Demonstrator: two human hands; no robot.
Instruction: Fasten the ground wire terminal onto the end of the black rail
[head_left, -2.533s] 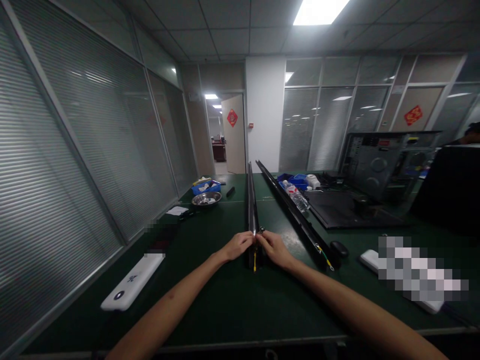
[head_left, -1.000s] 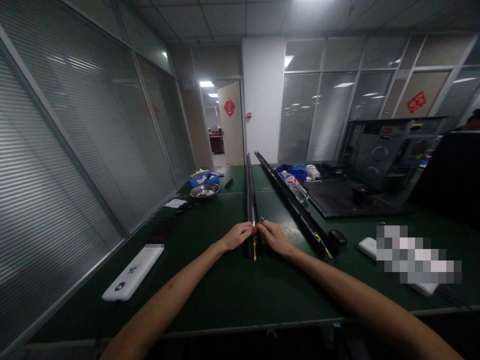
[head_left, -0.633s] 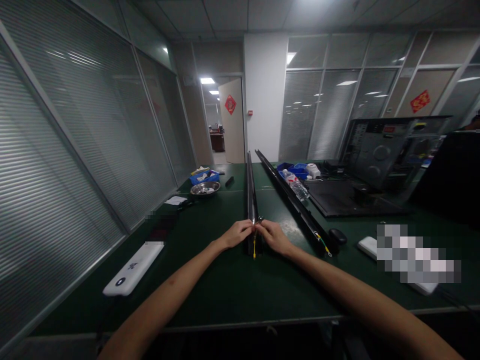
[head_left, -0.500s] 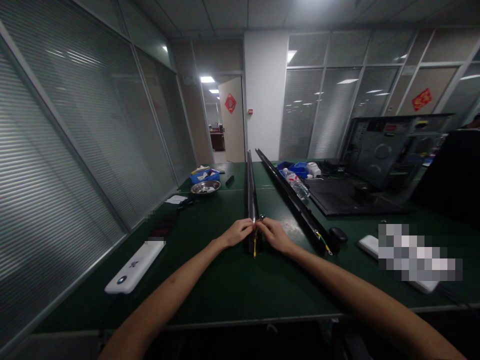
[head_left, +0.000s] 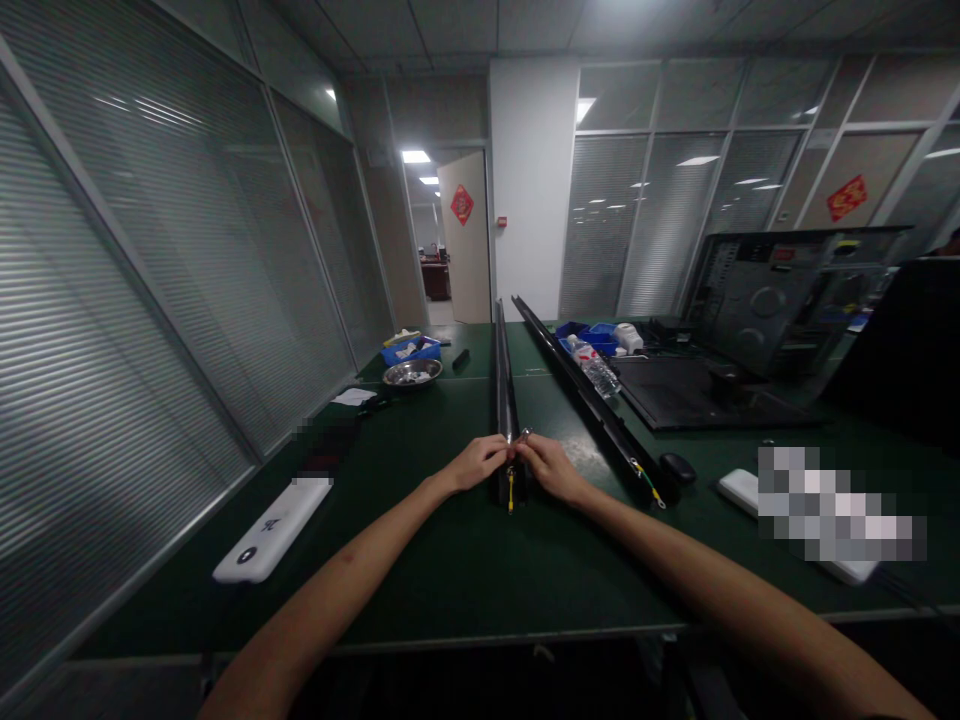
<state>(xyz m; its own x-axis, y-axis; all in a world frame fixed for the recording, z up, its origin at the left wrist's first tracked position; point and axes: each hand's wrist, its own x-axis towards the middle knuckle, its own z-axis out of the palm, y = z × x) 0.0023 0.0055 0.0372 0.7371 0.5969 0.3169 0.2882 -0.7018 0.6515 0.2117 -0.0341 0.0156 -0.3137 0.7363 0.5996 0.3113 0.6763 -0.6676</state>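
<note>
A long black metal rail point(head_left: 504, 380) lies on the green table, running away from me. At its near end my left hand point(head_left: 477, 463) is closed, thumb and fingers gripping the rail from the left. My right hand point(head_left: 551, 468) is pinched closed at the same spot, its fingertips meeting the left ones over the rail. A small shiny metal piece point(head_left: 526, 434) shows just above the right fingers; what exactly they pinch is hidden. Below the fingertips hangs a short yellow wire point(head_left: 511, 492) with a terminal at its end.
To the right lies a second black rail point(head_left: 592, 400) with a yellow-green wire point(head_left: 648, 484) and a black mouse point(head_left: 677, 468) beside it. A plastic bottle point(head_left: 594, 367), metal bowl point(head_left: 412, 373), blue bin point(head_left: 592, 342) and computer case point(head_left: 772, 300) stand farther back. White power banks point(head_left: 274, 530) flank both sides.
Both hands stay at the near end of the rail with nearly the same grip. The small metal piece and the short wire have shifted only slightly.
</note>
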